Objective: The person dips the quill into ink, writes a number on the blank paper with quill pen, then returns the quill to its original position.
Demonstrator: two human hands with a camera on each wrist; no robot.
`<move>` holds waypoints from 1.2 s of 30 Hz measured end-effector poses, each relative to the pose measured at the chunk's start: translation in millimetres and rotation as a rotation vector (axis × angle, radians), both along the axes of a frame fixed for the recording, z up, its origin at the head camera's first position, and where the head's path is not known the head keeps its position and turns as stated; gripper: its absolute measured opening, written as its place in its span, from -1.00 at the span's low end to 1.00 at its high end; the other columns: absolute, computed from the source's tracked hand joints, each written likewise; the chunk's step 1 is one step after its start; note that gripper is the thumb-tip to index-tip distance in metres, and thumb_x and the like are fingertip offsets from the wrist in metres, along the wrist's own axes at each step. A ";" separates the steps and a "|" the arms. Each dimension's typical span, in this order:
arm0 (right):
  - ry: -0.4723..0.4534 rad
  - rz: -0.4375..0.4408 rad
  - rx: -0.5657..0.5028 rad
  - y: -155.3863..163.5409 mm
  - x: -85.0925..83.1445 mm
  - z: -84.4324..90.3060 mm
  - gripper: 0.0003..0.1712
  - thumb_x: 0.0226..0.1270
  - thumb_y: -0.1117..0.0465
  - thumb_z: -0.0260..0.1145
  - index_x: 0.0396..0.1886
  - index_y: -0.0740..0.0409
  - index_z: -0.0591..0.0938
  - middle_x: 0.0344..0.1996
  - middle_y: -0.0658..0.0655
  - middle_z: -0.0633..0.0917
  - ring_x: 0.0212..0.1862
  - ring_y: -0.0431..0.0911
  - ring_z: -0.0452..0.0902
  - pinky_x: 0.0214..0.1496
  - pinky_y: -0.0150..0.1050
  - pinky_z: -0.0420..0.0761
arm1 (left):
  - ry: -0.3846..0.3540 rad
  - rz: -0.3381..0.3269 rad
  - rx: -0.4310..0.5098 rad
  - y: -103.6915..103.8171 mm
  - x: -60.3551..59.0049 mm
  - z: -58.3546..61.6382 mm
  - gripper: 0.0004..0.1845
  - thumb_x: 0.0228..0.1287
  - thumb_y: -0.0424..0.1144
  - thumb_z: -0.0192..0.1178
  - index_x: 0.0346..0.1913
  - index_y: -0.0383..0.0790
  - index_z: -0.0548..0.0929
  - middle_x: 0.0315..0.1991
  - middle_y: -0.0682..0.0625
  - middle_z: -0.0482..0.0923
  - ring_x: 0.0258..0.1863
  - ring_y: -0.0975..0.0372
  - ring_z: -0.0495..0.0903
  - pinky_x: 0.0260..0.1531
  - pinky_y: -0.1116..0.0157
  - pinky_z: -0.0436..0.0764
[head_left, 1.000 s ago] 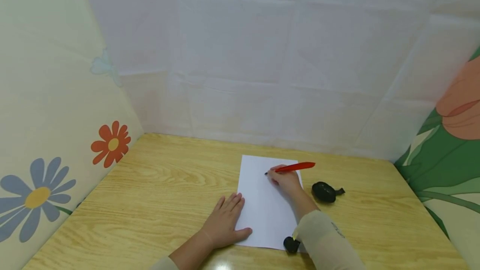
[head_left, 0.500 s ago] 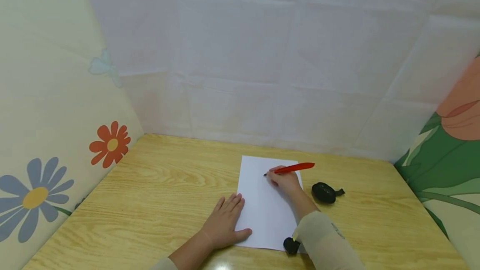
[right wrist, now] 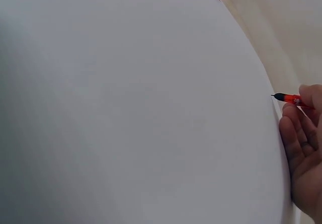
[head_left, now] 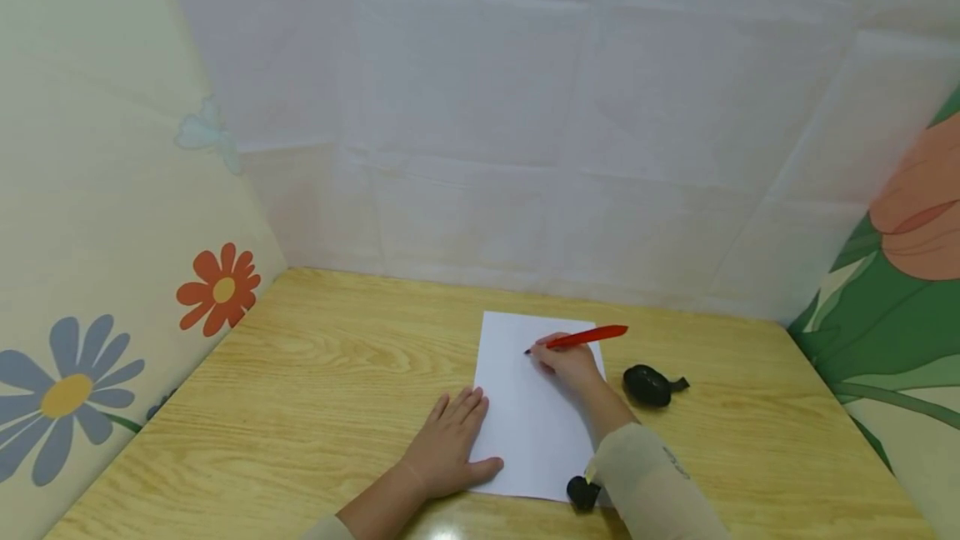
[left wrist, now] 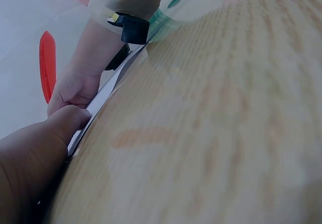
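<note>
My right hand (head_left: pixel 567 363) pinches a red pen (head_left: pixel 588 336) over the upper part of a white sheet of paper (head_left: pixel 525 415). The pen's dark tip points left, close over the sheet, and its red end slants up to the right. In the right wrist view the pen (right wrist: pixel 292 99) shows a black tip section, with thumb and fingers around its barrel. My left hand (head_left: pixel 447 444) lies flat with straight fingers along the sheet's left edge, its thumb on the lower left of the paper. No marks show on the sheet.
A black oval object with a short tab (head_left: pixel 648 386) lies on the wooden table (head_left: pixel 337 373) right of the paper. A small black device (head_left: pixel 582 492) sits at my right wrist. A white cloth wall (head_left: pixel 480 107) stands behind, with flower-printed cloth at both sides.
The pen and my right hand have shifted slightly left and a touch down over the paper. My left hand and the sheet stay in place.
</note>
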State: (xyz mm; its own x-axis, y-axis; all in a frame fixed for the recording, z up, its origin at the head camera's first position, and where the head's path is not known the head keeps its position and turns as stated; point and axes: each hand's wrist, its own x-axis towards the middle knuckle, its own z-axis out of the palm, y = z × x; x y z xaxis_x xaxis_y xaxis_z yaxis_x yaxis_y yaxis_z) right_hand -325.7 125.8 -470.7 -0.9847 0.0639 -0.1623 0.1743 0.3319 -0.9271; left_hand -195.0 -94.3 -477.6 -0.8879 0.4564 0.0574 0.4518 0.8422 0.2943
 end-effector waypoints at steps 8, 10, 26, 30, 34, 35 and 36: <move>-0.022 0.002 -0.018 -0.1 1.1 0.5 -0.77 0.21 0.13 0.44 -0.20 0.14 0.71 -0.47 0.03 0.69 -0.38 -0.10 0.54 -0.26 -0.38 0.56 | -0.010 0.002 0.004 0.1 -0.1 0.5 -0.05 0.24 0.33 0.06 0.46 -0.34 0.25 0.52 -0.17 0.16 0.53 -0.01 0.10 0.51 -0.08 0.04; -0.020 0.004 -0.020 0.1 0.7 -0.1 -0.77 0.20 0.13 0.44 -0.20 0.14 0.71 -0.46 0.04 0.70 -0.38 -0.10 0.54 -0.27 -0.38 0.57 | -0.009 0.002 0.001 0.1 0.1 0.8 -0.05 0.24 0.33 0.05 0.46 -0.34 0.25 0.52 -0.18 0.16 0.53 -0.01 0.10 0.51 -0.08 0.04; 0.000 0.040 -0.039 0.5 6.0 -0.2 -0.75 0.20 0.11 0.45 -0.21 0.15 0.71 -0.53 0.01 0.68 -0.44 -0.12 0.53 -0.31 -0.37 0.55 | 0.005 0.011 -0.017 1.5 0.5 0.2 -0.04 0.23 0.35 0.06 0.46 -0.33 0.25 0.52 -0.17 0.16 0.53 0.00 0.11 0.51 -0.07 0.05; -0.003 0.041 -0.036 0.1 7.9 0.9 -0.75 0.20 0.11 0.45 -0.21 0.15 0.71 -0.53 0.01 0.68 -0.44 -0.12 0.53 -0.31 -0.38 0.55 | 0.009 0.010 -0.015 1.3 0.7 0.6 -0.05 0.23 0.34 0.06 0.46 -0.33 0.26 0.51 -0.17 0.17 0.53 -0.01 0.12 0.51 -0.08 0.06; -0.012 0.038 -0.040 -0.8 7.8 1.1 -0.75 0.20 0.11 0.44 -0.20 0.15 0.71 -0.53 0.00 0.68 -0.44 -0.13 0.53 -0.30 -0.38 0.55 | 0.010 0.010 -0.013 1.2 0.3 0.4 -0.05 0.23 0.34 0.07 0.45 -0.33 0.26 0.51 -0.17 0.18 0.53 -0.01 0.12 0.51 -0.08 0.06; -0.014 0.038 -0.038 -1.0 7.9 1.4 -0.75 0.21 0.12 0.44 -0.19 0.15 0.71 -0.52 0.00 0.69 -0.43 -0.13 0.54 -0.30 -0.38 0.56 | 0.008 0.011 -0.013 1.2 0.2 0.5 -0.05 0.23 0.34 0.07 0.45 -0.33 0.26 0.51 -0.17 0.18 0.53 -0.01 0.12 0.51 -0.08 0.06; -0.018 0.038 -0.037 -1.1 8.0 1.6 -0.76 0.21 0.12 0.44 -0.19 0.15 0.71 -0.52 0.00 0.69 -0.43 -0.13 0.54 -0.29 -0.38 0.56 | 0.007 0.011 -0.014 1.3 0.1 0.5 -0.05 0.23 0.35 0.06 0.46 -0.33 0.26 0.51 -0.17 0.17 0.53 0.00 0.11 0.51 -0.08 0.06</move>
State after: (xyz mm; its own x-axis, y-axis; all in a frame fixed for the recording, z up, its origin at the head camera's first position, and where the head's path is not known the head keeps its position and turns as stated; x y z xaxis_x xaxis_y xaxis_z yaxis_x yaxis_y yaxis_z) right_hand -317.6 124.7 -469.1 -0.9833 0.0198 -0.1811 0.1785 0.3037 -0.9359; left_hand -194.9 -93.0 -477.1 -0.8925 0.4475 0.0574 0.4446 0.8509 0.2797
